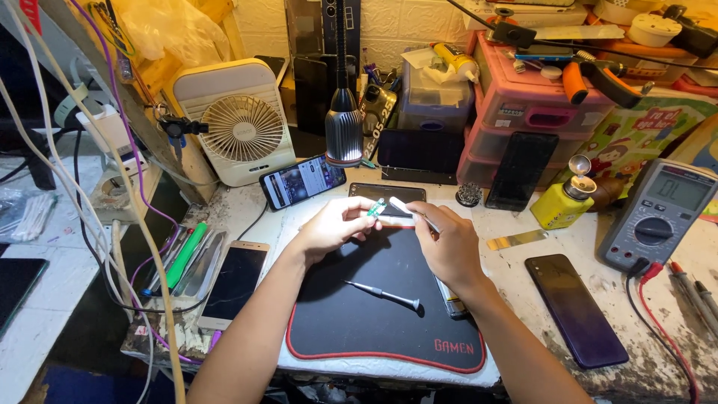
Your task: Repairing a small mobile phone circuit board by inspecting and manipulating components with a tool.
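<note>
My left hand [334,227] pinches a small green circuit part [376,209] between its fingertips, over the far edge of a black mat with a red rim [351,322]. My right hand [446,243] holds a thin white-tipped tool [407,209] whose tip points at the green part. Both hands sit in the bright spot under a gooseneck lamp [343,135]. A small silver screwdriver [383,294] lies loose on the mat below the hands. A phone body [452,303] lies partly hidden under my right wrist.
A lit phone [301,180] leans behind the mat, and a white fan [238,123] stands at back left. Left of the mat lie a white-framed phone [233,283] and tools [183,258]. On the right are a dark phone [574,308], a yellow bottle [562,203], a multimeter [659,213] and pink drawers [523,112].
</note>
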